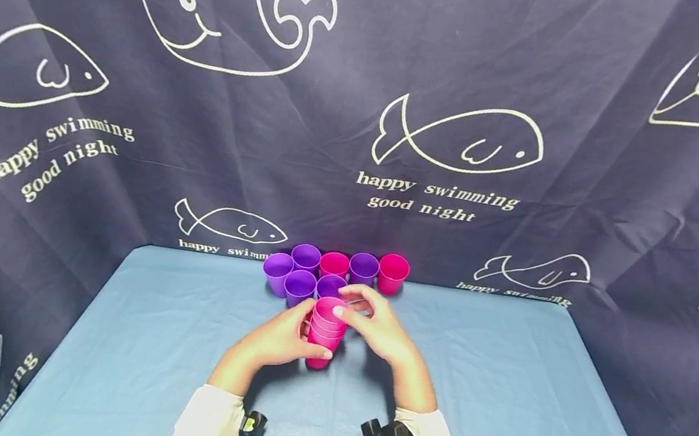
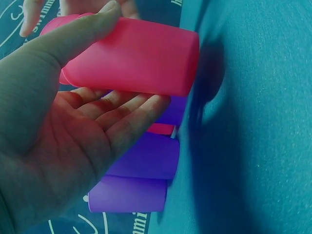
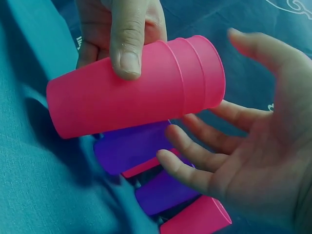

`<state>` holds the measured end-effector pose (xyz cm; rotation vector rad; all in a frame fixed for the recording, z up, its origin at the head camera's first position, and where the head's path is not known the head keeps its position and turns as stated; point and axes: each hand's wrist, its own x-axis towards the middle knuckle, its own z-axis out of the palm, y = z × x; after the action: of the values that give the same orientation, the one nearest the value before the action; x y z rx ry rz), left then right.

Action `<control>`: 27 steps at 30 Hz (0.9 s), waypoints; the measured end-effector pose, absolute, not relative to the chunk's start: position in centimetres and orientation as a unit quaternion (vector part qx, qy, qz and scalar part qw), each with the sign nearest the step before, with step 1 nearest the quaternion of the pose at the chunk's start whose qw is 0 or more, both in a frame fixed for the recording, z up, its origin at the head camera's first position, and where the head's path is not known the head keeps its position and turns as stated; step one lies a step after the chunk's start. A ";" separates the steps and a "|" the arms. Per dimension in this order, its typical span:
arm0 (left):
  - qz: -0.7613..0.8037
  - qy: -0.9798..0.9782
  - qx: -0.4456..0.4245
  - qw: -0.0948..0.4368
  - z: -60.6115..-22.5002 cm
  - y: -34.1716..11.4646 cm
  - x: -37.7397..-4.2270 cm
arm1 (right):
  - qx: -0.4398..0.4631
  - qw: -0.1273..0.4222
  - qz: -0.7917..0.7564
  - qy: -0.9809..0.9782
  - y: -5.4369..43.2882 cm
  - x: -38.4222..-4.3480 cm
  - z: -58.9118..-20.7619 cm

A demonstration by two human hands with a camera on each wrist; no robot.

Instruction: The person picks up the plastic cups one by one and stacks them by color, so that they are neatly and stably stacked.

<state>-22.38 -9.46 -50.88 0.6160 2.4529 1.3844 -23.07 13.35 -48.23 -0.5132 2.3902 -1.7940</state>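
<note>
My left hand grips a stack of nested pink cups near the middle of the table, thumb on one side and fingers on the other. In the left wrist view the bottom of the stack appears held just off the cloth. Around the upper rims, my right hand is spread; the right wrist view shows its thumb apart from the pink cups and its fingers loosely bent beside them. Whether those fingertips touch the stack, I cannot tell.
Behind the stack stand several upright cups: purple ones in front and at the left, with a pink cup and another pink cup in the back row. A dark printed curtain closes off the back of the blue-clothed table.
</note>
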 end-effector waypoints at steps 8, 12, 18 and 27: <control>0.470 0.847 0.211 0.131 -50.8 -9.4 -22.3 | -0.005 -0.067 -0.650 0.757 14.1 -24.2 -48.7; 0.467 0.848 0.213 0.136 -50.8 -9.4 -22.2 | 0.070 -0.122 -0.669 0.730 15.0 -24.8 -49.4; 0.475 0.843 0.212 0.141 -50.8 -9.4 -22.2 | 0.126 -0.156 -0.698 0.687 16.2 -25.5 -50.4; 0.473 0.843 0.212 0.143 -50.9 -9.4 -22.2 | 0.147 -0.149 -0.693 0.690 16.5 -26.1 -50.9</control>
<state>-22.24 -9.37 -50.91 0.6120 2.4308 1.3647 -26.08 16.54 -50.90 0.5128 2.3999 -2.4127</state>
